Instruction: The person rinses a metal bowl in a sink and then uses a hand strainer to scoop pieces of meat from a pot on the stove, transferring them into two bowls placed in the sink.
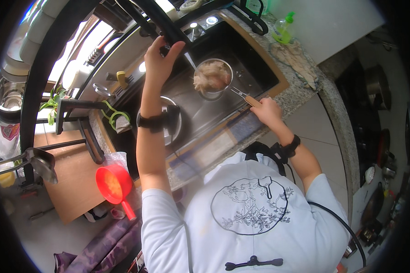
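My right hand (pixel 268 111) grips the wooden handle (pixel 253 101) of a round wire strainer (pixel 231 73) over the sink (pixel 205 114). Pale, pinkish wet food, possibly raw meat, fills the strainer. A thin stream, apparently water, slants down to its left rim. My left hand (pixel 162 58) is raised at the black tap (pixel 172 30), thumb spread; some fingertips are hidden, so its hold is unclear. Partly under my left forearm is a round metal vessel (pixel 177 117) in the sink.
Green soap bottle (pixel 283 31) and crumpled cloth (pixel 294 59) lie on the granite counter (pixel 295 90) at right. At left are a red long-handled container (pixel 113 184) with orange contents, a green-handled item (pixel 114 117), a black rack (pixel 82 104) and a hanging metal ladle (pixel 42 165).
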`<state>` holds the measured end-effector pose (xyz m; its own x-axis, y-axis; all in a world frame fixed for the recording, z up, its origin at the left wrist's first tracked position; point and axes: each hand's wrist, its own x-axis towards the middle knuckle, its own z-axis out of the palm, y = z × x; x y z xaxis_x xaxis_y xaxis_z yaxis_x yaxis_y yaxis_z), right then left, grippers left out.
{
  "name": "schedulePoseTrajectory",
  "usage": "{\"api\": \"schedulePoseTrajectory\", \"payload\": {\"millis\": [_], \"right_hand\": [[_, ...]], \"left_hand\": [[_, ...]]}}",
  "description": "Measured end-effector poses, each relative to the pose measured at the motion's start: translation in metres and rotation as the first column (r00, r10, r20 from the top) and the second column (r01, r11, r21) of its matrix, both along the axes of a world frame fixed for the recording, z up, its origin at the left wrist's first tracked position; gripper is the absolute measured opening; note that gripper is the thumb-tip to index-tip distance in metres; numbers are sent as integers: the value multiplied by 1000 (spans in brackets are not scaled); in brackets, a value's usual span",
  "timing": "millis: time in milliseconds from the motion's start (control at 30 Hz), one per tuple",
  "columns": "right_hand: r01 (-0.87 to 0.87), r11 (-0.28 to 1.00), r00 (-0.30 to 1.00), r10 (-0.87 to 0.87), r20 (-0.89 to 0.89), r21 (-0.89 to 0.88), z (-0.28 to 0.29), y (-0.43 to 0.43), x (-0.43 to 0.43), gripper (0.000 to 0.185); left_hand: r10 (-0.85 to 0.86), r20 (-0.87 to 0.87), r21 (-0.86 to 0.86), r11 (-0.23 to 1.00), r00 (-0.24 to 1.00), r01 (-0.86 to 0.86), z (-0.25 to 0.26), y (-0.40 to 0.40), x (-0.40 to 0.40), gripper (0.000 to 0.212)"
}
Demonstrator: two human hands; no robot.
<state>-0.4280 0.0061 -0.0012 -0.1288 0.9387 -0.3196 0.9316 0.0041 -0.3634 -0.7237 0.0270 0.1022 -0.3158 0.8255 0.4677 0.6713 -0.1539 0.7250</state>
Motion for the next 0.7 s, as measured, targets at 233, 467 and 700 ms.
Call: {"api": "schedulePoseTrajectory", "payload": {"millis": [233,467,700], "right_hand": [[-16,999,1000,17,21,-49,6,-17,24,33],[-54,979,994,35,-101,-196,19,-28,8,34],[-166,975,986,162,-41,-150,-2,-12,-31,34]], "left_hand": [[7,6,-2,1000,1000,-7,2,-1,3,37],[-18,21,2,1000,1000,18,2,-2,3,36],[6,9,8,1000,1000,-6,2,-2,3,34]]}}
